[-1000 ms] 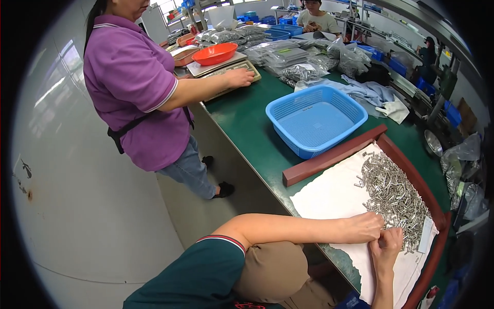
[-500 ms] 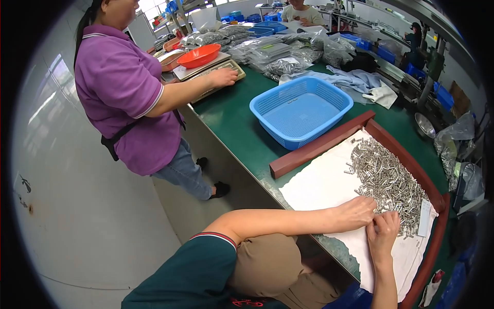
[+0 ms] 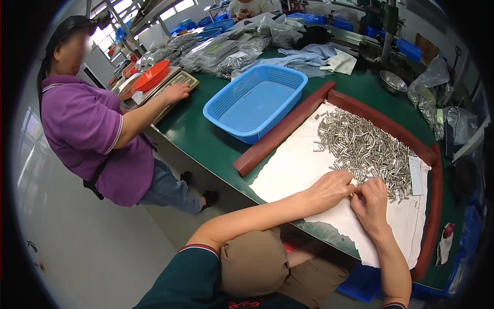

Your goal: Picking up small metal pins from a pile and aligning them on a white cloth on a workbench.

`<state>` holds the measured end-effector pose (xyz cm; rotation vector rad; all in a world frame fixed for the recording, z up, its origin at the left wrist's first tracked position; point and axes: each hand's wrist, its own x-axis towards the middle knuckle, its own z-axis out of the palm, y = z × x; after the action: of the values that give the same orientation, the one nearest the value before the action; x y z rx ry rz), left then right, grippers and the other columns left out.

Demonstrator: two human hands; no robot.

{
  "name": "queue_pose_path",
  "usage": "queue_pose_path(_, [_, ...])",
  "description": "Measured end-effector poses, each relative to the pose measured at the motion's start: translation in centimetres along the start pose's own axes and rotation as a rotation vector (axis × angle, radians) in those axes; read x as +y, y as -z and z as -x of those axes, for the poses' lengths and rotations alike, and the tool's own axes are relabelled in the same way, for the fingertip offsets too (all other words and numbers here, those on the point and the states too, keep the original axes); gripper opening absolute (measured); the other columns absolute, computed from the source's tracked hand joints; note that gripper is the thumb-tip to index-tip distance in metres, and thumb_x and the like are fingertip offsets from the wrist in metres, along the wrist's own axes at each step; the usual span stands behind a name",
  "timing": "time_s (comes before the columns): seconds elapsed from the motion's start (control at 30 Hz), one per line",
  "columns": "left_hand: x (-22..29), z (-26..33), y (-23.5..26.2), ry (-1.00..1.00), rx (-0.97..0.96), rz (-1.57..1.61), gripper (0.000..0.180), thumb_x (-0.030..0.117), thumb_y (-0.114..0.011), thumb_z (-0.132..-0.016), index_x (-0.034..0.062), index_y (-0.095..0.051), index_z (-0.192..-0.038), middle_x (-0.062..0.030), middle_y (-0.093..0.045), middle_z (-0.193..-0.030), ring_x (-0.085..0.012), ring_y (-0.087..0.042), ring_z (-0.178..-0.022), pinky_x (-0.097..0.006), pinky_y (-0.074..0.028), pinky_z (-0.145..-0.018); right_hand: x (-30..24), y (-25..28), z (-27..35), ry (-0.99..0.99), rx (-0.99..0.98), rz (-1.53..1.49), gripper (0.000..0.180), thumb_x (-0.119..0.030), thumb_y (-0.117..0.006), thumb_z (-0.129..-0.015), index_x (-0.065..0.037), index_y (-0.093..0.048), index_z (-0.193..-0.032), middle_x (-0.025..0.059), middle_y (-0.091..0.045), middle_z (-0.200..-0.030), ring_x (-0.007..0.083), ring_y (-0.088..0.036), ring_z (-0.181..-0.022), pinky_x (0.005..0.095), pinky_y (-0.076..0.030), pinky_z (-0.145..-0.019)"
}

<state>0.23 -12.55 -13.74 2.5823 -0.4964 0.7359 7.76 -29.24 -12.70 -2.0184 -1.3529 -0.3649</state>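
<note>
A heap of small silvery metal pins (image 3: 365, 147) lies on a white cloth (image 3: 293, 172). At the heap's near edge my left hand (image 3: 331, 191) is closed, fingers bent down and pinched together. Close beside it, my right hand (image 3: 371, 203) is closed too, its thumb and fingertips meeting near the left fingertips. Whatever is between the fingers is too small and too covered to make out. A white paper slip (image 3: 416, 175) rests along the right side of the heap.
Dark red bars (image 3: 288, 129) border the cloth at left, back and right. Beyond the left bar stands a blue plastic basket (image 3: 257, 103). A person in purple (image 3: 82, 134) reaches to a scale, near a red-orange bowl (image 3: 152, 75). Bagged parts (image 3: 221, 51) and a metal bowl (image 3: 393, 81) sit farther back.
My view has turned, so the scene sits farther left and tilted. Both hands stay pinched together at the heap's near edge. The person in purple still has a hand at the scale.
</note>
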Motion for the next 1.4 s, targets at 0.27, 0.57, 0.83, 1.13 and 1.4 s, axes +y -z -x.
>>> queue_pose_path(0.27, [0.1, -1.3, 0.6, 0.233, -0.016, 0.422, 0.011, 0.006, -0.068, -0.078, 0.0007, -0.068, -0.087, -0.0132, -0.061, -0.079, -0.0335, -0.061, -0.078, -0.038, -0.05, -0.067, 0.4, 0.6, 0.2, -0.129, 0.097, -0.146, 0.011, 0.0, -0.066, -0.073, -0.003, -0.057, -0.078, 0.0089, -0.054, -0.077, 0.0268, -0.05, -0.077, 0.0379, -0.041, -0.069])
queue_pose_path(0.57, [-0.9, -3.7, 1.0, 0.907, -0.363, 1.507, 0.025, 0.018, -0.053, -0.099, -0.0045, -0.062, -0.099, -0.0146, -0.07, -0.093, -0.013, -0.067, -0.077, -0.024, -0.056, -0.071, 1.5, 1.7, -0.5, -0.648, 0.068, -0.651, 0.012, -0.01, -0.063, -0.091, 0.002, -0.064, -0.09, 0.0041, -0.06, -0.082, 0.0102, -0.057, -0.075, 0.0248, -0.047, -0.072])
queue_pose_path(0.83, [-1.0, -3.4, 1.0, 0.914, -0.445, 1.763, 0.027, 0.018, -0.049, -0.101, -0.0071, -0.059, -0.104, -0.0231, -0.068, -0.105, -0.0167, -0.069, -0.083, -0.028, -0.058, -0.079, 1.0, 2.4, -0.3, -0.706, 0.067, -0.787, 0.011, -0.011, -0.062, -0.091, 0.0, -0.063, -0.086, 0.0026, -0.063, -0.08, 0.0081, -0.056, -0.073, 0.0245, -0.047, -0.071])
queue_pose_path(1.13, [-1.0, -2.9, 1.2, 0.934, -0.453, 1.823, 0.027, 0.016, -0.049, -0.1, -0.0091, -0.056, -0.106, -0.0278, -0.065, -0.108, -0.0216, -0.069, -0.088, -0.031, -0.058, -0.084, 0.6, 2.0, -0.4, -0.675, 0.047, -0.742, 0.009, -0.01, -0.063, -0.088, -0.001, -0.064, -0.085, 0.0023, -0.062, -0.079, 0.0106, -0.053, -0.079, 0.0263, -0.046, -0.075])
queue_pose_path(1.4, [-0.7, -3.0, 1.1, 0.972, -0.403, 1.889, 0.021, 0.01, -0.047, -0.097, -0.009, -0.055, -0.099, -0.0302, -0.062, -0.108, -0.03, -0.069, -0.095, -0.038, -0.058, -0.088, 0.8, 2.2, -0.5, -0.688, 0.027, -0.706, 0.01, -0.012, -0.066, -0.086, -0.002, -0.065, -0.085, 0.0019, -0.062, -0.081, 0.0111, -0.051, -0.079, 0.0266, -0.045, -0.074])
